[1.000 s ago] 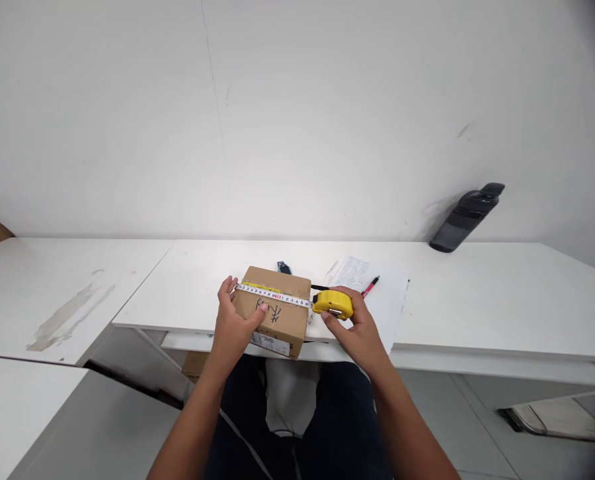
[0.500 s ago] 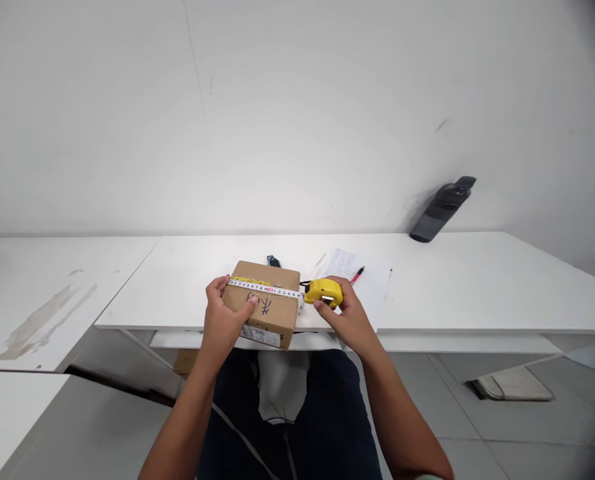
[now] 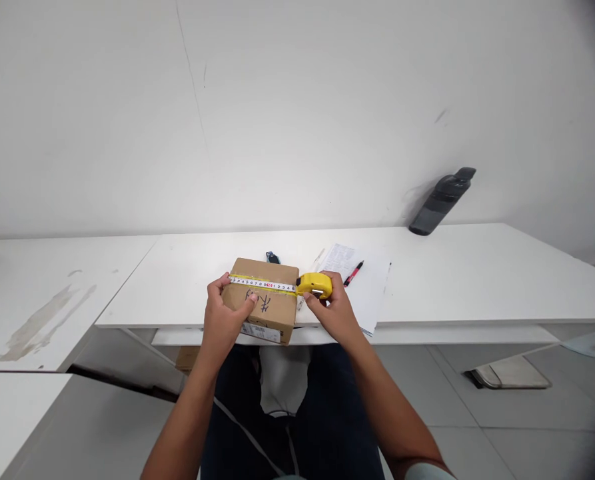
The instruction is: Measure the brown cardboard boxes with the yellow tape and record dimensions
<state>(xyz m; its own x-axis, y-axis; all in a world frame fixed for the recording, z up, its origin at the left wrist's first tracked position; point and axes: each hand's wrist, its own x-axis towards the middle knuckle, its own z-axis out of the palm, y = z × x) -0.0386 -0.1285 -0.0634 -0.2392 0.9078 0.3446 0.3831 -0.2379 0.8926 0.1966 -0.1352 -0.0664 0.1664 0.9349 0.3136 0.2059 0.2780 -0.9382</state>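
A brown cardboard box (image 3: 277, 307) with black handwriting on top and a white label on its near side sits at the desk's front edge. Across its top lies the white blade (image 3: 262, 284) of a tape measure, with printed numbers facing up. My left hand (image 3: 226, 308) grips the box's left side, thumb on top, its fingers at the blade's left end. In my right hand (image 3: 330, 305) is the yellow tape measure (image 3: 313, 285), its case against the box's right edge. Part of the case is covered by the fingers.
Behind the box lies a small dark object (image 3: 272, 257). Right of my right hand are white papers (image 3: 372, 293) with a red and black pen (image 3: 354, 274) on them. A dark bottle (image 3: 440, 203) stands by the wall on the white desk (image 3: 477, 287).
My right hand has brought the tape measure's case leftward, up to the box's right edge, shortening the exposed blade. My left hand keeps its grip on the box.
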